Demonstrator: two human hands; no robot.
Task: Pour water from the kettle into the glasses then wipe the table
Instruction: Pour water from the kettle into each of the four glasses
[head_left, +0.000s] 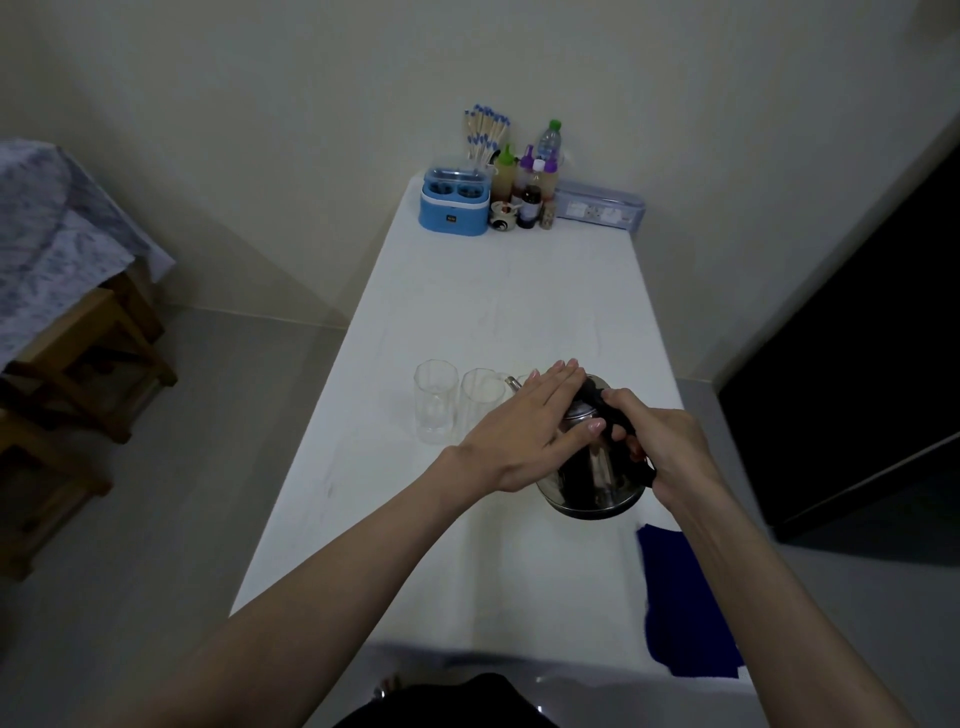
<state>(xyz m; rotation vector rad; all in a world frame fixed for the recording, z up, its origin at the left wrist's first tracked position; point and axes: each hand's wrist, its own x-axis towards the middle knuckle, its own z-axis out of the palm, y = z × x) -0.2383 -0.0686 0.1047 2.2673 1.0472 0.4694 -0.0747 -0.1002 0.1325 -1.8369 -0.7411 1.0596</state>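
A shiny steel kettle (592, 483) with a black handle stands on the white table (467, 545), its spout pointing left toward the glasses. My right hand (660, 447) is closed around the black handle. My left hand (524, 426) lies flat on the kettle's lid, fingers together and stretched out. Two clear glasses stand upright just left of the kettle: the left glass (435, 408) and the right glass (480, 402), which is nearest the spout. A dark blue cloth (685, 608) lies at the table's near right edge, partly under my right forearm.
At the table's far end stand a blue container (454, 205), a bundle of chopsticks (485, 132), several sauce bottles (530, 182) and a pale box (600, 205). Wooden stools (88, 364) are on the floor to the left. A dark cabinet (857, 389) is on the right.
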